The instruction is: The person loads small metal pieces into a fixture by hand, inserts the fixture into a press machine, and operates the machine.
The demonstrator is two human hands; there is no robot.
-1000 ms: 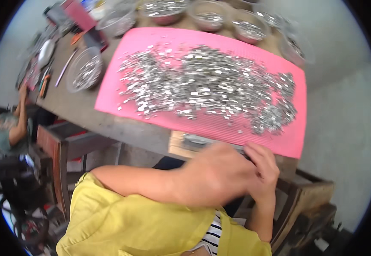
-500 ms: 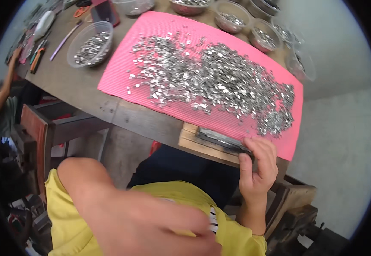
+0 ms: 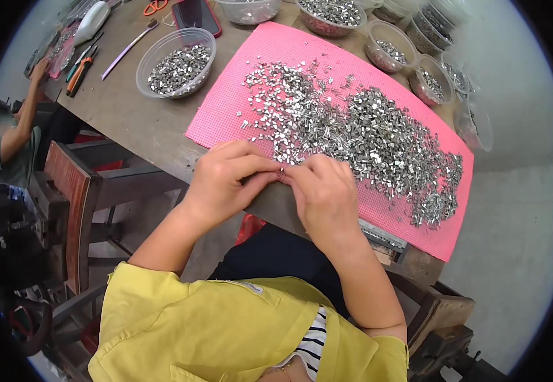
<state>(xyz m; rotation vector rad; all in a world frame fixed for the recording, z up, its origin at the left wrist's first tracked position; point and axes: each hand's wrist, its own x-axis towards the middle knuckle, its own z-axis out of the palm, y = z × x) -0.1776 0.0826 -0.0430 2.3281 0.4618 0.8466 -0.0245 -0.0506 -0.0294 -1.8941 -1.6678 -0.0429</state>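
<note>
My left hand (image 3: pixel 223 178) and my right hand (image 3: pixel 325 190) meet over the near edge of a pink textured mat (image 3: pixel 225 116). Both are closed in a pinch, fingertip to fingertip, on a tiny metal piece (image 3: pixel 281 170) mostly hidden by the fingers. Just beyond them spreads a wide heap of small shiny metal pieces (image 3: pixel 378 130). Partly covered by my right forearm, a metal bar-shaped fixture (image 3: pixel 383 235) lies on a wooden block (image 3: pixel 383 257) at the mat's near edge.
A clear tub (image 3: pixel 176 63) of metal pieces stands left of the mat. Several more bowls (image 3: pixel 391 48) line its far side. Further left lie a purple-handled brush (image 3: pixel 127 51), orange-handled pliers (image 3: pixel 82 73) and a phone (image 3: pixel 197 17). Another person's arm (image 3: pixel 28 108) reaches in at the left.
My left hand has risen from near my body to the mat. My right hand has left the bar-shaped fixture and moved left to meet it. The view has shifted.
</note>
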